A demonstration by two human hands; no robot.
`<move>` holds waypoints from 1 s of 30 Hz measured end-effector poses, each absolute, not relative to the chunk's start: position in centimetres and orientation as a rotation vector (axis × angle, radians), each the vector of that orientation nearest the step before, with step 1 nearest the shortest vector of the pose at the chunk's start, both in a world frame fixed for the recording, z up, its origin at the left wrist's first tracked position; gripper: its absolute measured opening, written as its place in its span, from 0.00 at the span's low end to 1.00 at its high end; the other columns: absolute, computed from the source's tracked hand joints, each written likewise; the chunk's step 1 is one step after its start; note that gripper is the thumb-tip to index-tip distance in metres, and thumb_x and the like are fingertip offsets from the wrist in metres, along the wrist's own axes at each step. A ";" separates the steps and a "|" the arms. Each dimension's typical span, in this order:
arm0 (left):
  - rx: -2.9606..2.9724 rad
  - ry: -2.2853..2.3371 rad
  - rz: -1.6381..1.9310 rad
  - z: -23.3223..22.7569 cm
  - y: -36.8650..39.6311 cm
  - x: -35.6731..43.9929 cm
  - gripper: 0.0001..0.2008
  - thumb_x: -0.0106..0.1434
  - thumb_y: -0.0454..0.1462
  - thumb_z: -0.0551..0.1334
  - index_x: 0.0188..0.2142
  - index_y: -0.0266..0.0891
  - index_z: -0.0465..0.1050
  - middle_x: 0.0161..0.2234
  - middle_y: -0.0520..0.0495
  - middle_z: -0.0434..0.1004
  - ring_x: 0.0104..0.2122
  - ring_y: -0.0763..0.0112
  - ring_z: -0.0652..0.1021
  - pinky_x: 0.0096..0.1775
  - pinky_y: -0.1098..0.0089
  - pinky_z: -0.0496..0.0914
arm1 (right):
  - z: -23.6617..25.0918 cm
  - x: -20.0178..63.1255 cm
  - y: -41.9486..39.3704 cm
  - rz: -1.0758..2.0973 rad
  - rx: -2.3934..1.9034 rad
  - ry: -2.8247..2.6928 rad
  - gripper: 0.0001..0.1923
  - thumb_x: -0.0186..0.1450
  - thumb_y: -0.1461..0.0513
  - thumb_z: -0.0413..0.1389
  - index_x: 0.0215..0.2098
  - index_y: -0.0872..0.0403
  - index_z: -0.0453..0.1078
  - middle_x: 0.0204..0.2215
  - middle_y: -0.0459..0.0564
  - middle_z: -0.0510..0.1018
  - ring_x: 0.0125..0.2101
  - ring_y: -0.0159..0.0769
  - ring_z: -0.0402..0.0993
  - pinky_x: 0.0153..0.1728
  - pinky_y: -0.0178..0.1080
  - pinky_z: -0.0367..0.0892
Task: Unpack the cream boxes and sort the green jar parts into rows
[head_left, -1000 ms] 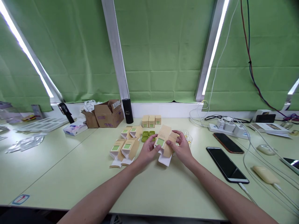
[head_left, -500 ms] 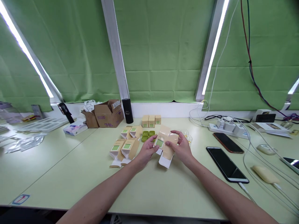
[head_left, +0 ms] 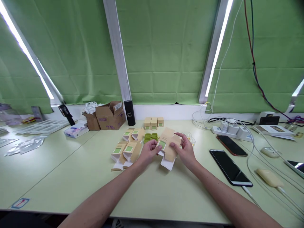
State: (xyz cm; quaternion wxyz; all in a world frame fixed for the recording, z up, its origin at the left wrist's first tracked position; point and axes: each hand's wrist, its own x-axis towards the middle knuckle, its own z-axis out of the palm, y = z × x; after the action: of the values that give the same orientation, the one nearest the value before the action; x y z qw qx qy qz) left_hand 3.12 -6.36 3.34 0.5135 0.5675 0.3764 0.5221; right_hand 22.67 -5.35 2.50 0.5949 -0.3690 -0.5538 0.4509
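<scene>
A flattened tan paper box with a green window and white inner flaps is held above the table between both hands. My left hand pinches its left edge beside the window. My right hand grips the right side, thumb on the front face. Just behind lie small green cases, partly covered by the hand and box. Several partly folded tan boxes rest to the left, flaps loose. Farther back, closed small boxes stand in a row. Clear round items show behind my right hand.
An opened brown carton, a black cylinder and a tissue pack stand at the back left. On the right are two phones, a power strip, a mouse and trailing white cables.
The paper box has turned slightly in my hands, and its top and lower flaps have shifted a little. My left hand sits slightly lower. Objects on the table have stayed put.
</scene>
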 end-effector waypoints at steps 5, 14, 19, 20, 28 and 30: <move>1.512 0.988 1.438 3.9 -6.6 2.7 0.19 0.60 0.51 0.71 0.32 0.39 0.71 0.28 0.50 0.75 0.30 0.70 0.75 0.34 0.70 0.67 | 2.2 23.1 -5.2 0.948 -0.787 -1.305 0.26 0.66 0.42 0.60 0.54 0.46 0.66 0.36 0.48 0.81 0.43 0.46 0.79 0.49 0.49 0.73; 2.276 1.124 1.899 3.9 -6.6 1.5 0.05 0.66 0.41 0.66 0.36 0.46 0.81 0.39 0.44 0.85 0.43 0.56 0.79 0.48 0.52 0.71 | 1.3 23.7 -4.1 0.824 -0.898 -1.302 0.21 0.65 0.50 0.59 0.54 0.46 0.67 0.35 0.47 0.79 0.40 0.45 0.76 0.46 0.47 0.69; 2.577 1.237 1.658 4.1 -6.5 0.0 0.05 0.66 0.41 0.65 0.38 0.53 0.82 0.40 0.46 0.86 0.43 0.53 0.78 0.51 0.48 0.65 | 1.1 23.6 -3.9 0.813 -0.946 -1.307 0.20 0.64 0.52 0.57 0.52 0.47 0.66 0.33 0.45 0.78 0.37 0.43 0.75 0.43 0.45 0.68; 2.617 1.244 1.610 4.1 -6.5 -0.2 0.05 0.66 0.41 0.65 0.38 0.54 0.82 0.40 0.46 0.86 0.43 0.53 0.78 0.51 0.48 0.64 | 1.1 23.6 -3.9 0.802 -0.955 -1.313 0.19 0.64 0.52 0.57 0.52 0.47 0.66 0.32 0.45 0.77 0.38 0.43 0.75 0.44 0.46 0.67; 2.689 1.266 1.512 3.6 -6.4 -0.7 0.06 0.67 0.40 0.65 0.38 0.55 0.82 0.42 0.49 0.86 0.41 0.56 0.78 0.51 0.50 0.63 | 1.0 23.6 -3.8 0.772 -1.028 -1.331 0.18 0.64 0.53 0.56 0.51 0.48 0.68 0.33 0.46 0.79 0.39 0.44 0.74 0.45 0.46 0.66; 2.679 1.264 1.570 3.6 -6.4 -0.5 0.06 0.66 0.39 0.65 0.38 0.55 0.82 0.41 0.49 0.86 0.40 0.56 0.78 0.50 0.51 0.63 | 0.9 23.7 -3.7 0.766 -1.032 -1.334 0.18 0.64 0.53 0.56 0.51 0.48 0.68 0.34 0.46 0.79 0.38 0.44 0.74 0.43 0.45 0.67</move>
State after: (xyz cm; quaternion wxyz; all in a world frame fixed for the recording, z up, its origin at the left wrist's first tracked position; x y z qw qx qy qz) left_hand -0.50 -6.36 3.63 -0.1054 0.7946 0.3750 0.4656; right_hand 23.70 -3.74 0.90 0.6011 -0.4453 -0.5755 0.3305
